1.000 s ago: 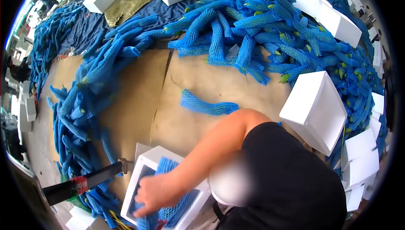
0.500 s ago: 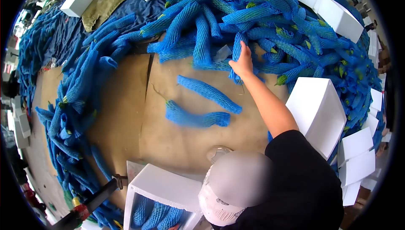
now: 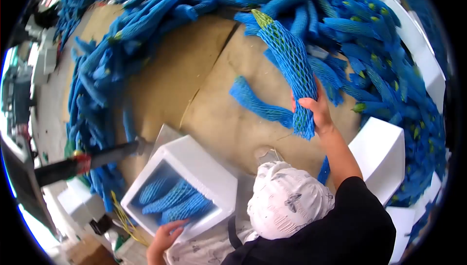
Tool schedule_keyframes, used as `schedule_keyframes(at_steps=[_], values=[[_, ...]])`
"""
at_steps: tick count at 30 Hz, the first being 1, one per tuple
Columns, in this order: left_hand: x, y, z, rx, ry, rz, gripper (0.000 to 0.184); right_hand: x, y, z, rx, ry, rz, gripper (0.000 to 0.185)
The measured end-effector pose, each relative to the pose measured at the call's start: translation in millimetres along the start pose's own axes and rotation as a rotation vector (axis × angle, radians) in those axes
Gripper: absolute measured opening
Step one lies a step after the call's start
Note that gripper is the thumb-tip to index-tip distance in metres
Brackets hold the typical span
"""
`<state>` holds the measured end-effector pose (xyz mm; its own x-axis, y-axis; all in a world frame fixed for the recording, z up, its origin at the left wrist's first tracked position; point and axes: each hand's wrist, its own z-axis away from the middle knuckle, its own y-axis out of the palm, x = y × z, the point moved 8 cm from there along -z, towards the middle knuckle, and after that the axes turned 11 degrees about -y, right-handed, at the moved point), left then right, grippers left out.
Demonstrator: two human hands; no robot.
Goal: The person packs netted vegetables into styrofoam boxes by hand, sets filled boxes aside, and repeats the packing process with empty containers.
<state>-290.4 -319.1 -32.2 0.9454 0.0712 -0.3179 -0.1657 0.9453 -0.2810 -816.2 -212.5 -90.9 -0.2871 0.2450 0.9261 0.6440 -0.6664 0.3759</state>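
My right hand point(image 3: 317, 107) is wrapped round the lower end of a long green gourd in a blue foam net point(image 3: 287, 53). It is held above the board, its pale green tip pointing up and left. Another netted gourd point(image 3: 260, 104) lies on the brown board just left of that hand. My left hand point(image 3: 168, 236) is at the near rim of a white foam box point(image 3: 214, 167), its fingers stretched over the edge and nothing seen in them. Inside the box, netted gourds point(image 3: 177, 198) lie side by side.
Heaps of blue-netted gourds point(image 3: 389, 65) curve round the back and right, with another bank point(image 3: 95, 82) at left. A white foam box point(image 3: 377, 153) stands by my right arm. A dark bar point(image 3: 92, 160) juts in from the left. White butterfly-patterned cloth point(image 3: 289, 204) is close by.
My right hand has come away from the pile and now holds a netted gourd up. My left hand has come into view at the box. The view has shifted; only one loose gourd shows mid-board.
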Motion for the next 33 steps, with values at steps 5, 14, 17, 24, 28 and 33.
schedule_keyframes(at_steps=[5,14,17,24,28,33], values=[[27.2,-8.0,16.8,-0.048,0.081,0.085,0.034,32.6,249.5,57.1,1.212,0.060,0.103,0.076],[89.1,-31.7,-12.5,0.043,-0.005,0.016,0.042,-41.9,348.4,202.6,2.000,-0.097,0.743,0.071],[37.9,-22.6,36.5,-0.273,0.199,-0.407,0.060,-48.1,336.8,213.8,2.067,-0.014,0.879,0.073],[29.7,-55.3,76.4,-0.768,0.326,-0.070,0.035,-53.8,362.8,255.8,2.139,-0.638,0.923,0.074],[19.7,-85.5,150.5,-1.257,0.289,-0.067,0.009,26.7,371.6,233.0,2.004,-0.686,0.665,0.077],[-32.1,-66.1,200.5,-1.510,0.695,-0.103,0.011,80.4,370.4,265.4,1.890,-0.341,0.404,0.037]])
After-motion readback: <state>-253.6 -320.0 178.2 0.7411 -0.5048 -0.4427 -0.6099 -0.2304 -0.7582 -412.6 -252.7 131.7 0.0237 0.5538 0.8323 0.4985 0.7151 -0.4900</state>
